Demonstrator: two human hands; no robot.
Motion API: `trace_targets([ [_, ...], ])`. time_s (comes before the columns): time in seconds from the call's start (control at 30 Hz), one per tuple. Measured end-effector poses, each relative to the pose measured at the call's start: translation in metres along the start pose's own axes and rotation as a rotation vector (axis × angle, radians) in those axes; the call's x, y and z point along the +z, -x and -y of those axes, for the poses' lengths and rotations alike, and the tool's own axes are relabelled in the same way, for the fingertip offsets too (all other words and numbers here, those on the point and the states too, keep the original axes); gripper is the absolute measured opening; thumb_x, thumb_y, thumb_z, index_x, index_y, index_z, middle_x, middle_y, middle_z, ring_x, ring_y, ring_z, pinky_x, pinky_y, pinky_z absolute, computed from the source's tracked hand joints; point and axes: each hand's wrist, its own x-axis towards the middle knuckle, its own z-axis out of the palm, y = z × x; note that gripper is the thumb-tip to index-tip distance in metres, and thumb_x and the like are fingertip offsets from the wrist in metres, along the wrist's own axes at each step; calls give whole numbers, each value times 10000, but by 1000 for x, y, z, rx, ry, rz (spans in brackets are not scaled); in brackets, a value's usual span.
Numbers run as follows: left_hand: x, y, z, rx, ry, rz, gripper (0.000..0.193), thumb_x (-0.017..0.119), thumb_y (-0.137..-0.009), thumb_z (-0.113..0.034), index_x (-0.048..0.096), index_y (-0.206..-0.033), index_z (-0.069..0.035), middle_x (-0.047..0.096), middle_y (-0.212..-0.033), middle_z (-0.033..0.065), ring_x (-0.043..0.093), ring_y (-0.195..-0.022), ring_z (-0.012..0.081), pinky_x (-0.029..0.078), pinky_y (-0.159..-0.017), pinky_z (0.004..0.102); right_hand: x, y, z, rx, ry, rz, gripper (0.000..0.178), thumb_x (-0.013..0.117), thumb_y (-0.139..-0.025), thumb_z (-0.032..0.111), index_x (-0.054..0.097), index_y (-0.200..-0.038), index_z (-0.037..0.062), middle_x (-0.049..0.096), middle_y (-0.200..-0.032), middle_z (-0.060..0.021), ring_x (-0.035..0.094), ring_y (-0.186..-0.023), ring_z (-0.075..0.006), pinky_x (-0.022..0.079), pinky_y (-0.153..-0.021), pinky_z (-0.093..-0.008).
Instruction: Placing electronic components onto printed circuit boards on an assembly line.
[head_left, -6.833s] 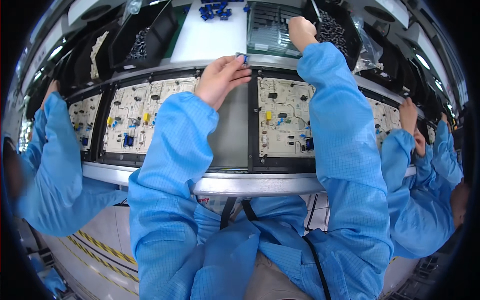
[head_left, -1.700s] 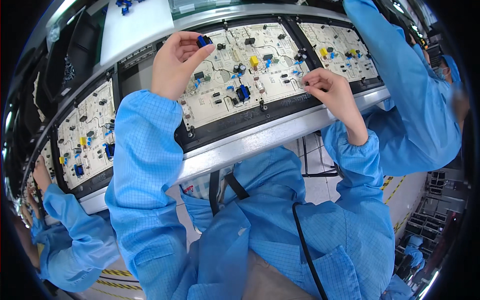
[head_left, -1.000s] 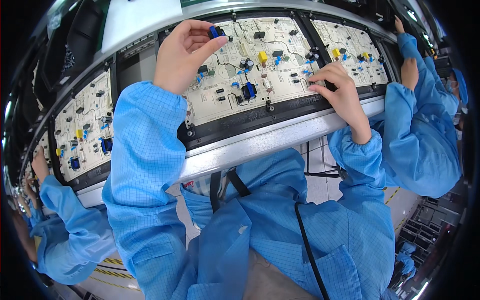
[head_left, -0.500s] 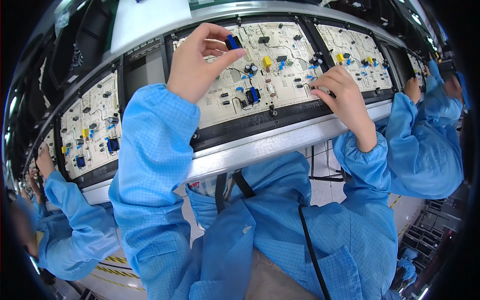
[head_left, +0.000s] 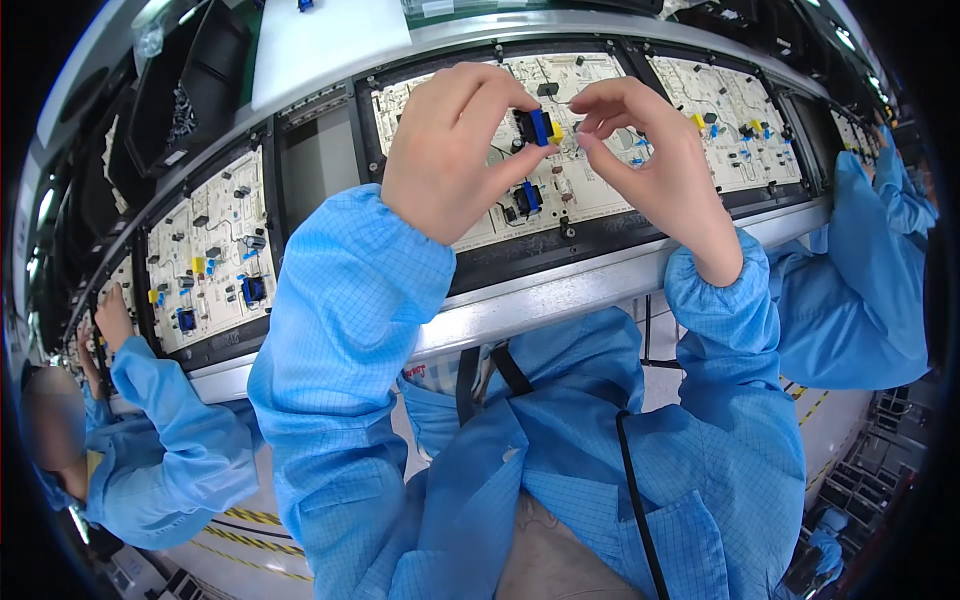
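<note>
My left hand [head_left: 450,150] pinches a black-and-blue transformer [head_left: 538,127] between thumb and fingers, above a cream circuit board [head_left: 595,198]. My right hand [head_left: 660,150] is just right of it, fingers curved and thumb apart, with nothing visible between them. It hovers over the same board without touching the transformer. Another blue-and-black transformer [head_left: 527,198] sits on the board near its front edge. A yellow component [head_left: 557,133] shows partly behind the held transformer. My left hand covers much of the board's left part.
The board lies in a black frame along a metal rail [head_left: 550,293]. Further populated boards lie left [head_left: 215,290] and right [head_left: 765,165]. Behind are a white surface [head_left: 330,50] and a black bin [head_left: 190,90]. Co-workers in blue coats work on both sides.
My left hand has brought the transformer right and slightly down. My right hand has lifted from the board's right front area and moved up and left, towards the transformer.
</note>
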Motion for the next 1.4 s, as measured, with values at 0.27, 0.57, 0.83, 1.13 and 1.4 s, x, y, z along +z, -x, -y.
trace_targets([
  [0.27, 5, 2, 1, -4, 2, -47, 384, 825, -635, -202, 604, -926, -82, 593, -939, 68, 576, -905, 268, 458, -789, 369, -4, 1, -3, -66, 116, 17, 364, 586, -746, -73, 577, -1099, 18, 623, -1007, -93, 616, -887, -176, 483, -799, -287],
  [0.57, 7, -5, -13, 113, -197, -8, 310, 775, -648, -240, 557, -812, -91, 559, -827, 53, 564, -800, 221, 448, -732, 351, -12, 8, 4, 304, -222, 112, 268, 624, -852, 22, 553, -1109, -6, 619, -988, -79, 602, -911, -122, 486, -807, -254],
  [0.83, 16, -23, -21, 374, -460, -150, 177, 613, -561, -103, 494, -692, -94, 470, -672, 37, 515, -641, 184, 432, -610, 292, 19, 7, 1, 216, -697, 16, 358, 704, -799, 5, 543, -1113, -56, 604, -966, -72, 595, -861, -100, 509, -800, -233],
  [1.13, 11, -32, -30, 355, -198, -101, 265, 701, -604, -64, 521, -795, -28, 503, -744, 96, 549, -670, 248, 472, -537, 322, -1, -1, -5, 136, -664, 75, 335, 695, -789, -33, 578, -1102, -42, 629, -985, -93, 625, -882, -124, 513, -843, -255],
  [1.4, 26, -41, -37, 342, -60, -75, 301, 729, -624, -12, 512, -832, -14, 510, -793, 110, 552, -724, 262, 473, -575, 341, -14, 4, -18, 61, -641, -28, 361, 660, -810, -53, 558, -1157, -38, 630, -1022, -110, 628, -948, -167, 515, -882, -285],
])
